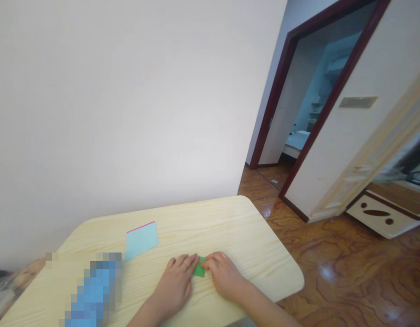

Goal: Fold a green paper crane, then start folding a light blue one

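A small piece of green paper lies on the pale wood-grain table, folded or partly hidden under my fingers. My left hand rests on the table with its fingertips on the paper's left side. My right hand presses in from the right, its fingers over the paper's upper edge. A sheet of light blue paper with a pink edge lies flat to the left and farther away, touching neither hand.
A blue object, blurred by pixelation, sits at the table's near left. The table's rounded corners end against a white wall and above a glossy wooden floor. A dark-framed doorway stands at the right.
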Demonstrator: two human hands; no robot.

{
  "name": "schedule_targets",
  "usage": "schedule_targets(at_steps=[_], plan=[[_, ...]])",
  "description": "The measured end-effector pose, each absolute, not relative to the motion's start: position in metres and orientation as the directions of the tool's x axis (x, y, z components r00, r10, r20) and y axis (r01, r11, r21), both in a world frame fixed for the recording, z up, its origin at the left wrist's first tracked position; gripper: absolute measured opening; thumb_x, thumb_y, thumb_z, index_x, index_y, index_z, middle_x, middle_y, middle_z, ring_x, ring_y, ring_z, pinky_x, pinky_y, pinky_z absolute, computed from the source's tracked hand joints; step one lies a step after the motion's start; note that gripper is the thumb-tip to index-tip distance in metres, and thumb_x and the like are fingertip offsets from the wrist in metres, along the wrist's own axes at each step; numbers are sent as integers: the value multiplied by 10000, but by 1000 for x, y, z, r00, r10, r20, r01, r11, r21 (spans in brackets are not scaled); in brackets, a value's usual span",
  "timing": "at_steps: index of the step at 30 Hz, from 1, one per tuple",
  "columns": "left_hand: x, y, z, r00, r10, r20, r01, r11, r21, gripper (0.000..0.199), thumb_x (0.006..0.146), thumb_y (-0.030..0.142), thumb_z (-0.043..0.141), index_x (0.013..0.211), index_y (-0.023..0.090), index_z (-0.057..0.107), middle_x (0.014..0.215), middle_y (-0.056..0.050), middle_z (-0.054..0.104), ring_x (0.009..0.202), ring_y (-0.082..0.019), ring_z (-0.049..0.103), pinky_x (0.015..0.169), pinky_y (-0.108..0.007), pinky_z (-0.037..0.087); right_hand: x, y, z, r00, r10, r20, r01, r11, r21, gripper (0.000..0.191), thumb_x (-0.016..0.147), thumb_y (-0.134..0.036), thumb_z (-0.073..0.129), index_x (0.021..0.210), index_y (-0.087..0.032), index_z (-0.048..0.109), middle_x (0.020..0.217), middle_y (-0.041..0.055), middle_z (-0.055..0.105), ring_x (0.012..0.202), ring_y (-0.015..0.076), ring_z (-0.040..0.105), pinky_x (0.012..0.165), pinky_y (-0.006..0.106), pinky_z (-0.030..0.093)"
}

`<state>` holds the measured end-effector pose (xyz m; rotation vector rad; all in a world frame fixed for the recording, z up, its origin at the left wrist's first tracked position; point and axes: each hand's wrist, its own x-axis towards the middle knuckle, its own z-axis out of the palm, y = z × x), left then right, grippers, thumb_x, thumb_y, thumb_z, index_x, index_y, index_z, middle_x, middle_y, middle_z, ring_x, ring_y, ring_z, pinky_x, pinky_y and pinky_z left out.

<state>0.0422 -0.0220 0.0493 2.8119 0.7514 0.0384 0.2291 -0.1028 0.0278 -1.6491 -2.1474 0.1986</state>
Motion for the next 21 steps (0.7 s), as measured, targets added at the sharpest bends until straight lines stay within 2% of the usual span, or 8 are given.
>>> schedule_targets(at_steps=[5,10,15,17,21], plan=[[43,-24,51,872,487,-47,485,-849,208,664,701,118,427,1345,229,315,1386,-43,410,1200,-263,383,972,-438,278,235,-112,31,-233,953,191,919,280,-276,363,827,-91,407,1160,-202,497,1058,73,579,1043,179,456,957,318,296],[48,-32,56,852,519,-68,522,-836,169,619,710,116,424,1323,180,365,1346,-83,455,1190,-281,401,983,-459,278,232,-114,41,-256,956,143,943,280,-179,383,809,-94,414,1176,-174,484,1135,98,580,1174,201,385,1047,373,168],[44,-40,61,830,545,-121,556,-826,93,518,741,57,411,1245,158,478,1212,-134,566,1136,-290,464,964,-481,312,228,-101,50,-310,946,97,924,323,-202,450,820,-76,359,1260,-161,399,1206,79,556,1267,206,280,1074,421,75],[40,-38,59,843,529,-95,538,-831,139,443,786,61,392,1187,179,535,1180,-127,588,1114,-278,484,948,-472,336,230,-96,53,-311,947,82,920,322,-222,482,811,-63,356,1283,-162,374,1241,75,531,1285,183,247,1080,400,74],[35,-24,54,879,475,42,416,-807,419,357,793,75,441,1049,251,619,1195,-47,595,1141,-239,469,956,-412,350,233,-92,54,-306,949,72,914,314,-258,535,787,-35,363,1303,-175,347,1270,64,506,1293,149,224,1081,365,95]])
